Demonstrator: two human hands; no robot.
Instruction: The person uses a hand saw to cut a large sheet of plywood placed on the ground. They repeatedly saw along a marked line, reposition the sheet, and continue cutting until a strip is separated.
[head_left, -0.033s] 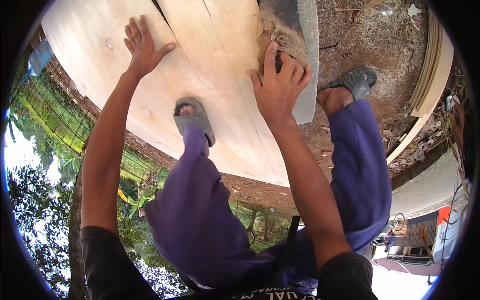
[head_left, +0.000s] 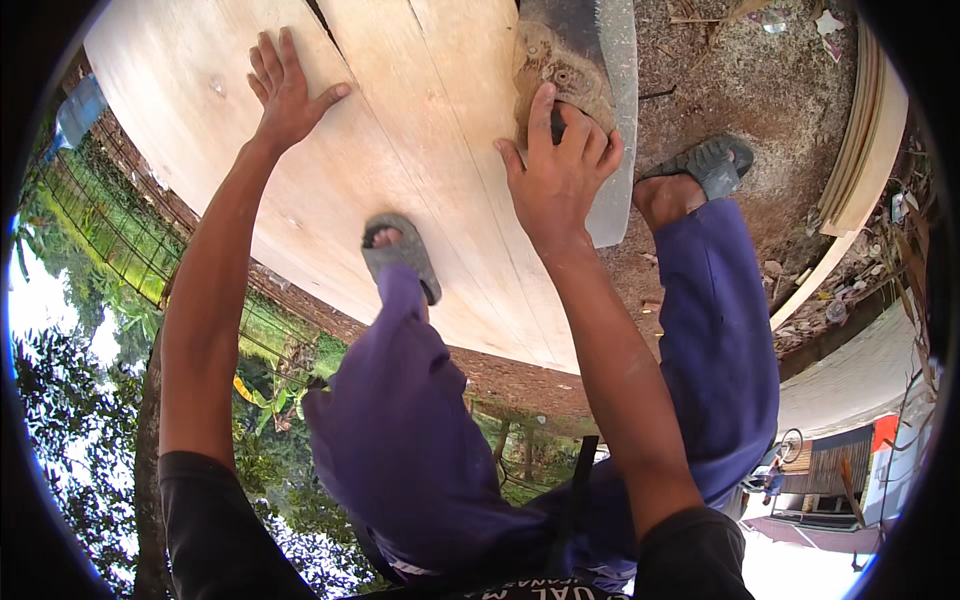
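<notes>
My left hand [head_left: 290, 98] lies flat on a pale plywood sheet [head_left: 300, 190], fingers spread, beside a dark gap running along the wood. At the sheet's right side, my right hand [head_left: 555, 175] curls round the worn wooden handle of a hand saw [head_left: 562, 72]. My index finger stretches along that handle. Part of the dark saw blade shows beyond it, and its far end leaves the picture. A thin grey strip [head_left: 610, 215] runs under and beside the saw; I cannot tell what it is.
My sandalled left foot [head_left: 400, 255] is over the plywood; my right foot [head_left: 710, 165] stands on sawdust-strewn ground [head_left: 680, 110]. Curved stacked boards [head_left: 865, 140] lie at far right. A wire fence [head_left: 110, 220] and blue container [head_left: 78, 112] are at left. A person [head_left: 773, 482] is in the distance.
My left foot and leg have shifted slightly to the right and nearer to me. Both hands and the saw look unmoved.
</notes>
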